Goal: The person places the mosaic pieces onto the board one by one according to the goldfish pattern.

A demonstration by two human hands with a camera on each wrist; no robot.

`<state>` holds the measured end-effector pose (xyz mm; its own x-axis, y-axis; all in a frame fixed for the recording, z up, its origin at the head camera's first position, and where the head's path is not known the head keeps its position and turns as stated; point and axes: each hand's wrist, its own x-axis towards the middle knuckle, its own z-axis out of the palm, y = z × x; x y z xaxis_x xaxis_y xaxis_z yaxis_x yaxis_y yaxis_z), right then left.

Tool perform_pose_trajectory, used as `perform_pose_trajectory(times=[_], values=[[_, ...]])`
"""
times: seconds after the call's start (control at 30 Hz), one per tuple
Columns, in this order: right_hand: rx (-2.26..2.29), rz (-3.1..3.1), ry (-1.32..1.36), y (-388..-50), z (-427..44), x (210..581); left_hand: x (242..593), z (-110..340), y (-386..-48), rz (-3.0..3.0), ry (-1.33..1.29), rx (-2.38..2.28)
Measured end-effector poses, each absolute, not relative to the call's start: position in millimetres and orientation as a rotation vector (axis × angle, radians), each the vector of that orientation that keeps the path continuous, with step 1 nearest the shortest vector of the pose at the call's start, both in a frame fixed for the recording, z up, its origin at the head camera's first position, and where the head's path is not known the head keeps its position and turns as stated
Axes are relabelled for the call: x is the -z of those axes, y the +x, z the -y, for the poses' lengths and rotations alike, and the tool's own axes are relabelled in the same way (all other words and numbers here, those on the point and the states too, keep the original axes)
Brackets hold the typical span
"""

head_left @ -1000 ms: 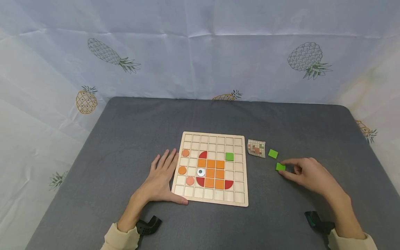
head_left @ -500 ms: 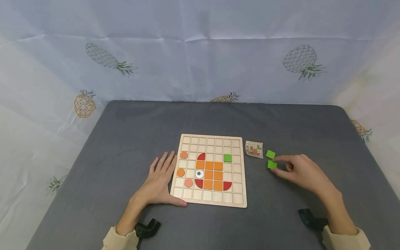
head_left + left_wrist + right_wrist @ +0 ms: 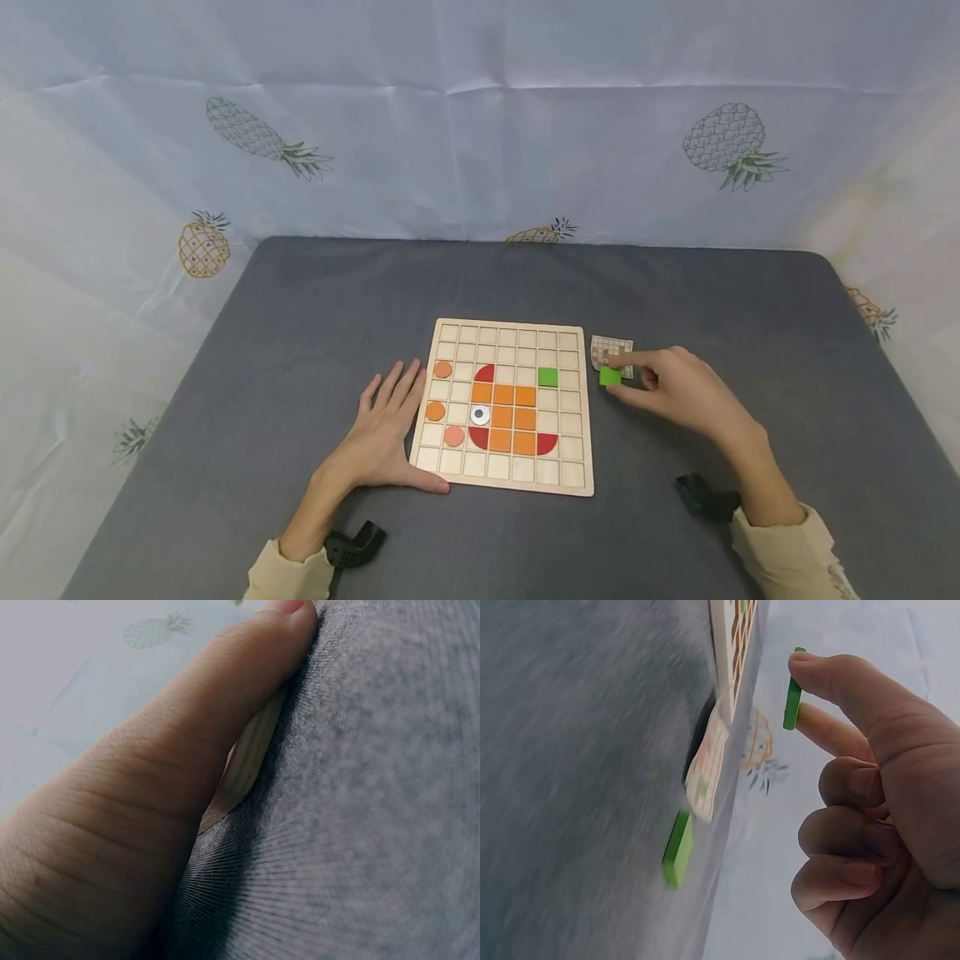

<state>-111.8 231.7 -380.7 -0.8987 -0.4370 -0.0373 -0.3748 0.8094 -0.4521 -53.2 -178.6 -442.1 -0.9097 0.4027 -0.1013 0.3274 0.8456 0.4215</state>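
Observation:
My right hand [image 3: 686, 392] pinches a green square tile [image 3: 610, 377] between thumb and index finger, with the other fingers curled in. It is held above the table over a small pattern card [image 3: 612, 343], as the right wrist view also shows. Left of it lies a wooden grid board [image 3: 517, 324] carrying orange squares [image 3: 503, 417], red quarter-circles [image 3: 478, 437], orange and pink discs [image 3: 453, 436], an eye disc [image 3: 480, 414] and one green square [image 3: 547, 377]. My left hand [image 3: 381, 442] rests spread at the board's left edge, thumb along its lower corner.
Another green tile [image 3: 677, 851] lies on the table near the card in the right wrist view; my right hand hides it in the head view. Grey cloth [image 3: 337, 292] covers the table, and a pineapple-print curtain [image 3: 480, 167] hangs behind.
My right hand has lifted the nearer green tile off the cloth and carried it left, over the card. The left hand has stayed at the board.

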Motion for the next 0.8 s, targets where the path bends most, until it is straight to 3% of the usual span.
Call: perform_pose_trajectory(times=[0.8], values=[[0.657, -2.784, -0.739, -127.8, -187.5, 395.5, 441.6, 178.4, -53.3, -2.848, 0.583, -0.591]])
